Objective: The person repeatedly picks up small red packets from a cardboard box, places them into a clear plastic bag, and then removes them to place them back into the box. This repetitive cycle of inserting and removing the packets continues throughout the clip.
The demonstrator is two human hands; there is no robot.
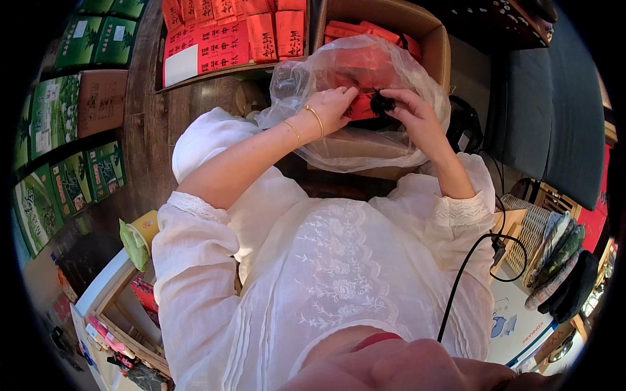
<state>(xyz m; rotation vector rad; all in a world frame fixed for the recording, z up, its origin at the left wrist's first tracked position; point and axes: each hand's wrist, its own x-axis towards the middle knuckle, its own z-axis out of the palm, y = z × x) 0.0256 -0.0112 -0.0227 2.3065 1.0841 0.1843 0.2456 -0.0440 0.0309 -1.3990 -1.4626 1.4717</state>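
My right hand (420, 122) pinches a dark, wispy clump (381, 103) between thumb and fingertips; it looks like dry twisted leaves, though its kind is not certain. Facing it, my left hand (331, 109), with gold bangles on the wrist, has its fingers curled together. A little dark matter shows by those fingertips, but what they hold is mostly hidden. Both hands are over the mouth of a clear plastic bag (291, 83), spread wide in front of me. Something red (362, 104) shows inside the bag between my hands.
Behind the bag stands a cardboard box (438, 55) with red packets (349, 29). Left of it, a tray holds more red packets (261, 38). Green boxes (55, 111) line the far left. A dark padded seat (554, 117) stands right; a black cable (466, 264) hangs nearby.
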